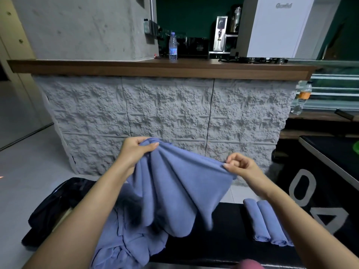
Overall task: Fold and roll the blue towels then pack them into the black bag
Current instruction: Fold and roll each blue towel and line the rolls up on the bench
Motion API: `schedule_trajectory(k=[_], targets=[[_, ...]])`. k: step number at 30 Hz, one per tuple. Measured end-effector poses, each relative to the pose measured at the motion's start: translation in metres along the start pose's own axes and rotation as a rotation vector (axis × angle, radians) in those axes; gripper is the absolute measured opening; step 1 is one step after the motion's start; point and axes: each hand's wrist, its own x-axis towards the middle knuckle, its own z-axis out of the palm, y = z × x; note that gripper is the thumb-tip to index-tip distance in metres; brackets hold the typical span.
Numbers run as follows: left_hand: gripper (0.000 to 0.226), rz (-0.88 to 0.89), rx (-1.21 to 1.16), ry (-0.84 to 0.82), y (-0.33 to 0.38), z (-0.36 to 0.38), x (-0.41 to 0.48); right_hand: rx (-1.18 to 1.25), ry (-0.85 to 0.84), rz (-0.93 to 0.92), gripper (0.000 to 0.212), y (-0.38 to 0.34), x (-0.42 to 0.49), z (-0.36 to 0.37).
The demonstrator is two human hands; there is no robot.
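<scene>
Both hands are up in front of us with one blue towel (171, 187) stretched between them, in the air. Our left hand (136, 150) grips a bunched top corner, fingers curled over the fabric and thumb on the near side. Our right hand (240, 166) pinches the opposite edge between thumb and fingertips, the other fingers curled in. The towel hangs in loose folds, its bottom hem above the black bench (223, 230).

A pile of unfolded blue towels (126, 239) sits on the bench, lower left, under our left forearm. The rolled towels (266, 222) lie side by side, touching, at the bench's right end. The black bag (56, 206) is slumped on the floor just left of the pile.

Behind it all is a wood-topped counter (165, 67) with a water bottle (173, 46) on it.
</scene>
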Motion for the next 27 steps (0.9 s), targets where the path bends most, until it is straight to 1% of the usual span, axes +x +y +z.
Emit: schedule_trajectory(k=[2,5,7,9,11,13,14,15,16,17,18,20,21,22,24,25,27], targets=[[0.009,-0.018,0.019,0.08,-0.007,-0.014,0.01,-0.082,0.0,0.038,0.048,0.0,-0.005,-0.018],[0.008,-0.036,0.068,0.164,-0.017,-0.023,0.02,-0.18,-0.019,0.076,0.028,-0.008,-0.011,-0.03],[0.011,-0.054,0.077,0.156,-0.02,-0.017,0.019,-0.176,-0.032,0.047,0.023,-0.019,-0.011,-0.021],[0.01,-0.073,0.077,0.118,-0.021,-0.005,0.015,-0.154,-0.063,-0.023,0.017,-0.031,-0.009,-0.002],[0.011,-0.104,0.085,0.056,-0.02,0.01,0.009,-0.111,-0.196,-0.036,0.012,-0.046,-0.007,0.019],[0.011,-0.124,0.067,-0.001,-0.017,0.023,0.004,-0.075,-0.394,0.013,0.027,-0.059,-0.004,0.038],[0.011,-0.126,0.052,-0.026,-0.016,0.028,0.002,-0.087,-0.448,0.022,0.032,-0.063,-0.002,0.047],[0.011,-0.122,0.033,-0.053,-0.014,0.033,-0.001,-0.124,-0.444,0.013,0.03,-0.066,0.001,0.054],[0.011,-0.119,0.023,-0.08,-0.013,0.038,-0.004,-0.179,-0.39,-0.02,0.021,-0.069,0.004,0.062],[0.01,-0.113,0.018,-0.112,-0.011,0.043,-0.008,-0.247,-0.305,-0.068,0.009,-0.07,0.007,0.07],[0.01,-0.106,0.022,-0.149,-0.01,0.046,-0.011,-0.318,-0.215,-0.114,0.005,-0.068,0.011,0.075],[0.013,-0.093,0.036,-0.228,-0.009,0.052,-0.015,-0.536,-0.063,-0.215,0.02,-0.062,0.018,0.078],[0.015,-0.085,0.046,-0.264,-0.008,0.053,-0.016,-0.632,-0.037,-0.25,0.021,-0.061,0.022,0.079],[0.018,-0.071,0.068,-0.296,-0.008,0.055,-0.018,-0.68,-0.066,-0.247,0.02,-0.059,0.026,0.078],[0.02,-0.035,0.111,-0.335,-0.007,0.057,-0.02,-0.62,-0.212,-0.169,0.023,-0.055,0.029,0.077],[0.021,-0.024,0.114,-0.341,-0.007,0.057,-0.021,-0.587,-0.251,-0.152,0.027,-0.051,0.03,0.076],[0.018,-0.015,0.154,-0.325,-0.01,0.051,-0.022,-0.567,-0.2,-0.153,0.033,-0.043,0.031,0.074]])
